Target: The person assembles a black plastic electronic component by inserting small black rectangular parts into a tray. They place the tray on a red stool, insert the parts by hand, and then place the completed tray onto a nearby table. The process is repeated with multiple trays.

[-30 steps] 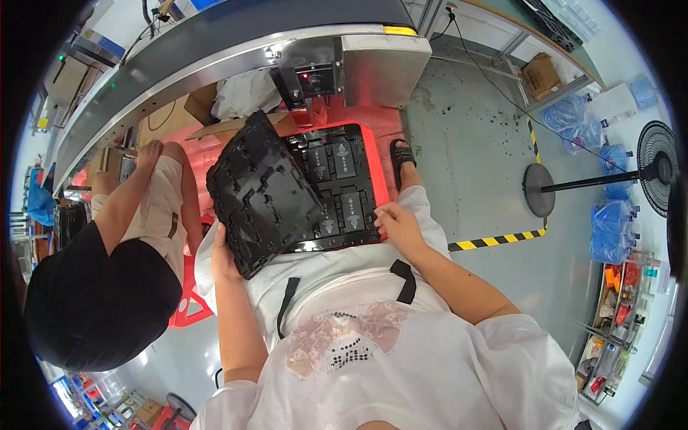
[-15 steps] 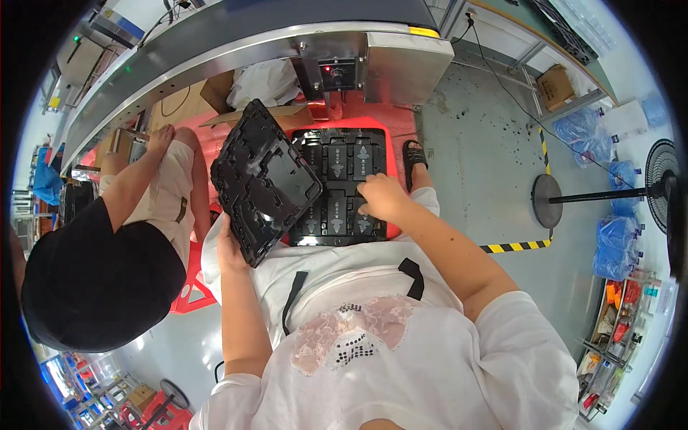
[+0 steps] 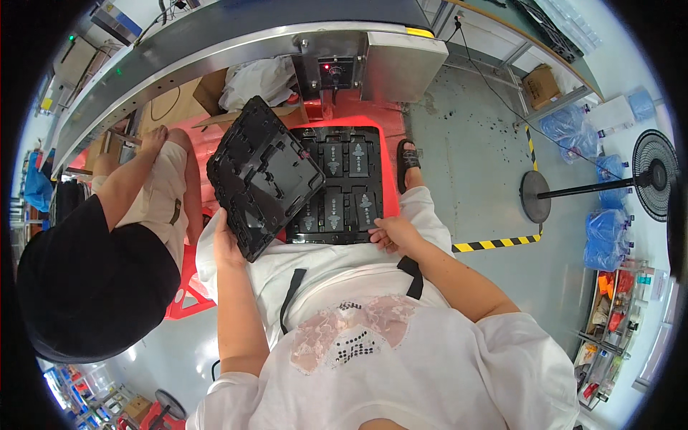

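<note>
1. The left hand (image 3: 227, 244) grips the tilted black tray (image 3: 276, 179) at its lower-left edge.
2. The right hand (image 3: 393, 235), fingers half-curled, meets the loaded tray's (image 3: 347, 184) lower-right corner; whether it grips, I cannot tell.

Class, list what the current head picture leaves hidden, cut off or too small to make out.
All in the head view:
Left hand: partly hidden behind the raised tray.
Lower tray: left part covered by the raised tray.
Pieces in it: markings too small to read.
Conveyor: far side cut off by the top edge.
</note>
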A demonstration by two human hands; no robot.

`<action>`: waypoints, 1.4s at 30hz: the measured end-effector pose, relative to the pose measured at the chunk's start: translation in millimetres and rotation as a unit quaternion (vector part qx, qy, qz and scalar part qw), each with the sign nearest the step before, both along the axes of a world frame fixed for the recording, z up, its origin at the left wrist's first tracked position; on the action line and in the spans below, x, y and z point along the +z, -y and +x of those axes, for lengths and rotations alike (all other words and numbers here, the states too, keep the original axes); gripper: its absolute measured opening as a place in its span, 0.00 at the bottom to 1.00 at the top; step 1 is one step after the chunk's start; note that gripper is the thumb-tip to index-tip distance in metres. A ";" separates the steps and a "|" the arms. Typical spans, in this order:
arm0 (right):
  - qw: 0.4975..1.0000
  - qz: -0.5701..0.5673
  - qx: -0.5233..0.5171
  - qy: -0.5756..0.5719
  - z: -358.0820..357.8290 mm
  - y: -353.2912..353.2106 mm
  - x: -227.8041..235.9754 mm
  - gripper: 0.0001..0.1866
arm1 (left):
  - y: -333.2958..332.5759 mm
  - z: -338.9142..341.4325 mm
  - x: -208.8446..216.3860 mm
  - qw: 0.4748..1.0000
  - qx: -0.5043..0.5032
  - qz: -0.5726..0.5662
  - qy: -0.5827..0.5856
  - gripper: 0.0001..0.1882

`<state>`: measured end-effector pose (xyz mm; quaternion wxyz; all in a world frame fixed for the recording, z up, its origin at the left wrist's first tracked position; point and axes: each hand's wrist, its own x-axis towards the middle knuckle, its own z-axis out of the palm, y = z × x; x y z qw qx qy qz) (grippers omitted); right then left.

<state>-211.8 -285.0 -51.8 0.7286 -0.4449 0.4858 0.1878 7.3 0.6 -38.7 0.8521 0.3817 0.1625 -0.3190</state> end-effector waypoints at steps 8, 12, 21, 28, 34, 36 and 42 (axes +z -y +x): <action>0.898 -0.306 0.316 -0.003 13.8 -2.9 5.5 0.18 | -4.6 -2.0 -5.3 0.998 -0.015 -0.061 0.003 0.20; 0.697 -0.591 0.402 0.065 10.0 -17.2 25.4 0.22 | -4.1 -9.0 4.4 0.999 0.005 -0.045 0.002 0.20; 0.524 -0.660 0.504 0.189 36.0 -5.9 17.7 0.36 | -2.9 -7.7 -3.7 0.998 -0.018 -0.065 0.009 0.19; 0.552 -0.718 0.343 0.248 34.3 1.0 -5.5 0.23 | -8.0 -2.4 -12.0 0.998 -0.037 -0.046 0.003 0.18; 0.857 -0.438 0.097 0.252 26.9 -17.0 11.1 0.16 | 1.7 -11.5 -3.4 0.993 -0.057 0.064 0.077 0.17; 0.967 -0.121 0.018 0.224 21.5 -18.8 39.0 0.16 | 15.0 -17.0 1.7 0.982 -0.100 0.103 0.125 0.18; 0.869 -0.471 0.115 0.103 3.3 6.9 -9.1 0.24 | 73.2 -12.1 -67.6 0.739 -0.154 0.471 0.456 0.22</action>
